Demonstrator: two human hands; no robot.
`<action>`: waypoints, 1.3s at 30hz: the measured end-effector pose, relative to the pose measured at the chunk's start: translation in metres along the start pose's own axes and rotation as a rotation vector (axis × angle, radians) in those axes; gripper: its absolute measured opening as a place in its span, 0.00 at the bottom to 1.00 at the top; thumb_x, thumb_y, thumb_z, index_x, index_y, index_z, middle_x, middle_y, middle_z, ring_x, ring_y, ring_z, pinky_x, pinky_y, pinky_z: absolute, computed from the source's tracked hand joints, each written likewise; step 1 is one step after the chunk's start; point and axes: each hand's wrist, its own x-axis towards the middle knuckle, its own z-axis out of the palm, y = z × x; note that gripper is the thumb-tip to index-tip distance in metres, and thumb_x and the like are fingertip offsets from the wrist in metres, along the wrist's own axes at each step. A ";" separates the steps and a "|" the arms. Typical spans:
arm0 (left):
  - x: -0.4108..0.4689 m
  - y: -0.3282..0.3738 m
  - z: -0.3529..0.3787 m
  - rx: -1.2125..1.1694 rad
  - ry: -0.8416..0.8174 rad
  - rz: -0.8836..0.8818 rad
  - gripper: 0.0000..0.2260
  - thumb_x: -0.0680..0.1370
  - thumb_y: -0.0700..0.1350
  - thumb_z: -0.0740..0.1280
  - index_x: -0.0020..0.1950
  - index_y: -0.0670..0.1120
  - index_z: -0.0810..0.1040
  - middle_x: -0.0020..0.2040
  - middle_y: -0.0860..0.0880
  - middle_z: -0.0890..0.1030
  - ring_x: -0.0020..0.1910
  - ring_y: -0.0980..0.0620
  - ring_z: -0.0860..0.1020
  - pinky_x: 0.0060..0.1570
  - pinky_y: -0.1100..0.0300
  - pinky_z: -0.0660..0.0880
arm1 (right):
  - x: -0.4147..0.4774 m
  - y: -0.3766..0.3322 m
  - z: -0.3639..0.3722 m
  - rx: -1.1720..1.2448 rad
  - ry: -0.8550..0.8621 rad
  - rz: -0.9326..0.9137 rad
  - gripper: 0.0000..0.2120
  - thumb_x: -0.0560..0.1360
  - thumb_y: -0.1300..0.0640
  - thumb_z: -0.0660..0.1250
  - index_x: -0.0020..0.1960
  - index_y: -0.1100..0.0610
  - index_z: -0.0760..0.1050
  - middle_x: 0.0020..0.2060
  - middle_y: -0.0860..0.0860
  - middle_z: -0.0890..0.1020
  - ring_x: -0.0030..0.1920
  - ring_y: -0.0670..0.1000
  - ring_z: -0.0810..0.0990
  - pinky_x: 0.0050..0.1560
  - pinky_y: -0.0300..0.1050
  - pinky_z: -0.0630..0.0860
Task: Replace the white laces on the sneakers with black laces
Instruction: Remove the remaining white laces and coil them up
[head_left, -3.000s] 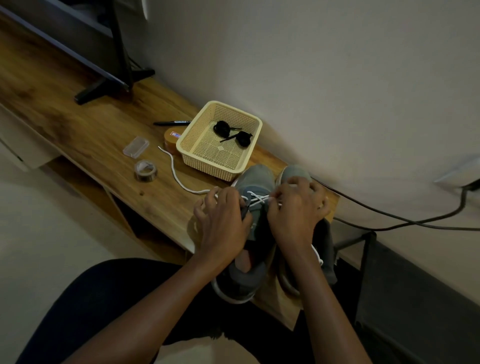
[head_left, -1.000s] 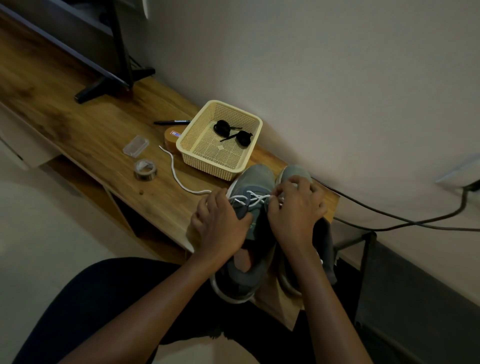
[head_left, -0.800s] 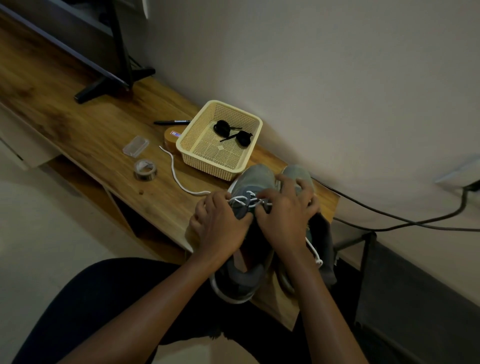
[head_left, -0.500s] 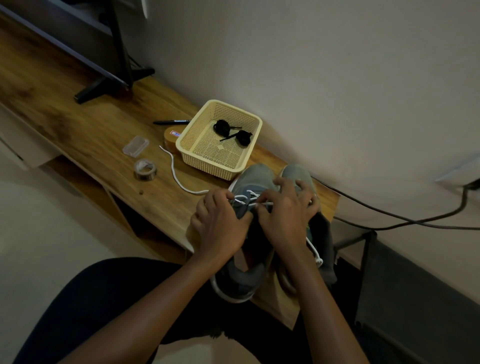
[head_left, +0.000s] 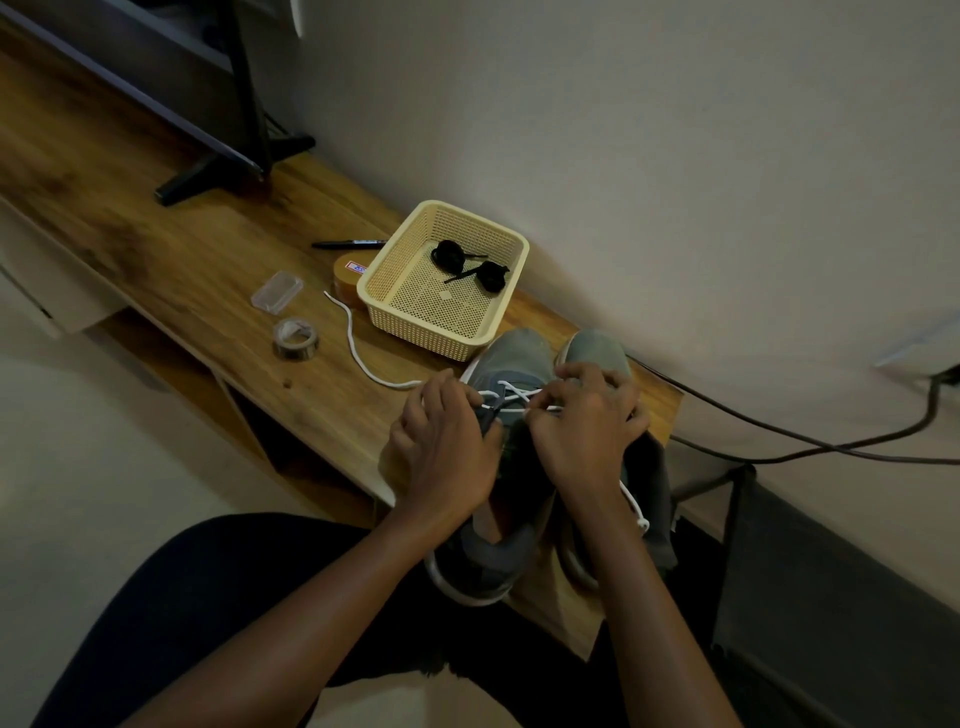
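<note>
Two grey sneakers stand side by side at the wooden shelf's right end, toes toward the wall: the left sneaker (head_left: 511, 358) and the right sneaker (head_left: 597, 348). My left hand (head_left: 447, 452) grips the left sneaker's left side near its eyelets. My right hand (head_left: 584, 436) pinches the white lace (head_left: 511, 397) that crosses the left sneaker's front. One loose end of white lace (head_left: 353, 340) trails left over the shelf; another hangs by my right wrist. Two coiled black laces (head_left: 470, 265) lie in the cream basket (head_left: 415, 275).
On the wooden shelf (head_left: 171, 244) lie a tape roll (head_left: 295, 339), a small clear box (head_left: 277, 292), a pen (head_left: 348, 243) and a brown tape roll (head_left: 347, 278) beside the basket. A screen's black stand (head_left: 228, 171) is far left. Dark cables (head_left: 779, 441) run along the wall at right.
My right hand shifted from the right sneaker's toe leftward onto the left sneaker's lace crossings. The left hand stayed on the shoe's side. The lace crossings look looser.
</note>
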 end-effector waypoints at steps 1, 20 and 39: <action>0.000 0.000 0.000 -0.004 -0.002 -0.001 0.11 0.79 0.47 0.63 0.58 0.50 0.65 0.74 0.51 0.57 0.75 0.49 0.48 0.71 0.46 0.49 | 0.000 0.000 0.000 0.003 0.008 -0.001 0.05 0.72 0.57 0.68 0.45 0.52 0.83 0.63 0.45 0.74 0.68 0.53 0.58 0.67 0.54 0.53; 0.000 0.001 0.003 -0.142 0.028 0.003 0.08 0.77 0.45 0.64 0.55 0.53 0.68 0.67 0.55 0.67 0.73 0.53 0.51 0.69 0.48 0.48 | 0.009 0.006 -0.018 0.145 0.124 0.133 0.04 0.73 0.57 0.68 0.45 0.54 0.82 0.56 0.48 0.75 0.61 0.56 0.64 0.60 0.49 0.55; 0.042 0.038 -0.003 0.432 -0.131 0.255 0.10 0.77 0.49 0.63 0.58 0.55 0.74 0.70 0.51 0.64 0.72 0.46 0.53 0.68 0.48 0.51 | 0.019 0.016 -0.028 -0.107 -0.239 -0.081 0.12 0.73 0.42 0.65 0.40 0.50 0.78 0.62 0.41 0.73 0.70 0.52 0.58 0.70 0.60 0.41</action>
